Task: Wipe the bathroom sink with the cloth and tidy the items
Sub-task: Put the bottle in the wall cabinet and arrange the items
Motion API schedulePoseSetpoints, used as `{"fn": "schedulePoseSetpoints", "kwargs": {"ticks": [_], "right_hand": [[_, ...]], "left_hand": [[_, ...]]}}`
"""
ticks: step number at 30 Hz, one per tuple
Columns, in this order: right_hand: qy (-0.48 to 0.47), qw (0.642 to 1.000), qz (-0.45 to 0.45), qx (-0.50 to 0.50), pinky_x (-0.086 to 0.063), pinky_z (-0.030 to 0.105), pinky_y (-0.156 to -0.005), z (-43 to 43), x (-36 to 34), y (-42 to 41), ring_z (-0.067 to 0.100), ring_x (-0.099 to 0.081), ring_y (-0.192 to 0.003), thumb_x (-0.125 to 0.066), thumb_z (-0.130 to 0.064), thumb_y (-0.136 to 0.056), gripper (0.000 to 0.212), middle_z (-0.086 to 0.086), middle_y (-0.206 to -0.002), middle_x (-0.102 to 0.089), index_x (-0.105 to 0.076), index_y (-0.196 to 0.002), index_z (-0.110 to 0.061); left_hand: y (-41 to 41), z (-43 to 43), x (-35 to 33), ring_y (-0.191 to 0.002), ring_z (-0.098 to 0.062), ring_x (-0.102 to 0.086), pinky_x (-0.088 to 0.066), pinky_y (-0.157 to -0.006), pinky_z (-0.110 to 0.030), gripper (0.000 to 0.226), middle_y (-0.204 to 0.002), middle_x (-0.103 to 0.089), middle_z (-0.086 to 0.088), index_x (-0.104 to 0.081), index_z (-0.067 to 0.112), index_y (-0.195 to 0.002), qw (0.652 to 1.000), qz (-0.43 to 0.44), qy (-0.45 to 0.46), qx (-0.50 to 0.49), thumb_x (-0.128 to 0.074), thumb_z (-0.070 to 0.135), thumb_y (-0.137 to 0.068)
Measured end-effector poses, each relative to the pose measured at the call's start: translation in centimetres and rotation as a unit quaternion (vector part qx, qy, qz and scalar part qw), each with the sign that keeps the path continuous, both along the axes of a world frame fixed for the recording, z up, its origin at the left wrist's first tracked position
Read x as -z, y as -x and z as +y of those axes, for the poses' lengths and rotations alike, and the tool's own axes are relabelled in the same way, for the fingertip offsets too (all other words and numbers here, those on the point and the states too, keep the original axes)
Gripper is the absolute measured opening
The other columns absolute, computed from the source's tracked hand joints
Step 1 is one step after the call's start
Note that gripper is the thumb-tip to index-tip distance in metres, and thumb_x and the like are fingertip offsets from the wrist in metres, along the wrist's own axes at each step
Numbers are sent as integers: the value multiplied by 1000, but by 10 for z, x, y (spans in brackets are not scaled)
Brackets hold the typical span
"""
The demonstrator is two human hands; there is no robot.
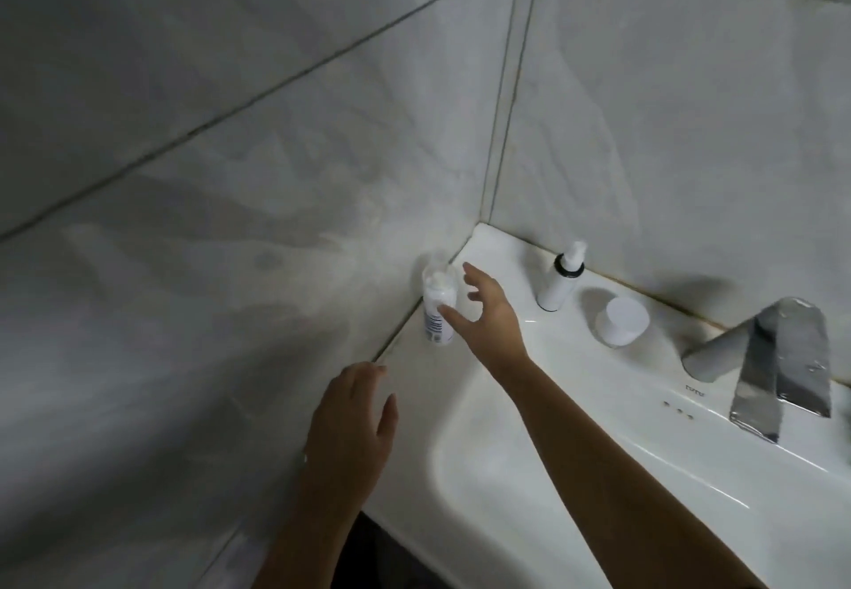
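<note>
A white sink fills the lower right, set into a tiled corner. A small white bottle with a clear cap stands upright on the sink's left rim against the wall. My right hand hovers just right of it with fingers spread, holding nothing. My left hand hangs open over the sink's near left edge, also empty. A white pump bottle with a black collar and a white round jar stand along the back rim. No cloth is in view.
A faucet wrapped in silver tape stands at the right of the back rim. Grey marbled wall tiles close in on the left and behind. A dark gap shows below the sink's front edge.
</note>
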State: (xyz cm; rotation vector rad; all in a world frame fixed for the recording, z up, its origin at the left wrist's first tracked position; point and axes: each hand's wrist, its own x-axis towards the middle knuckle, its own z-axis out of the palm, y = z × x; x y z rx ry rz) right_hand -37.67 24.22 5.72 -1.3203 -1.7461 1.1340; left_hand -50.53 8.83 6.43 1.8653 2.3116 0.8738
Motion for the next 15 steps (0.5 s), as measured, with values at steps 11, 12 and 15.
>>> {"fn": "schedulePoseSetpoints", "kwargs": {"ticks": [11,12,15], "right_hand": [[-20,998,49,-23,-36,0,-66,-5,-25,-2,-2,-55,-87,-71,-16,-76,36,-20,-95,-57,-50,-104,-26],[-25,998,56,-15,-37,1,-67,-8,-34,-7,-2,-55,-86,-72,-17,-76,36,-20,-94,-56,-50,-103,-27],[-53,996,66,5,-40,9,-71,-14,-71,-28,-1,-55,-82,-73,-19,-75,36,-17,-91,-56,-50,-102,-28]], "left_hand": [[1,9,-37,-84,-27,-66,-53,-72,-32,39,-94,-67,-13,-67,0,-96,997,29,-62,28,-43,26,-79],[-1,12,-43,-84,-26,-65,-53,-72,-33,38,-94,-67,-13,-68,0,-96,996,28,-82,33,-44,25,-79],[-8,23,-64,-89,-23,-60,-50,-75,-29,34,-98,-66,-10,-64,7,-100,990,26,-131,50,-45,26,-79]]}}
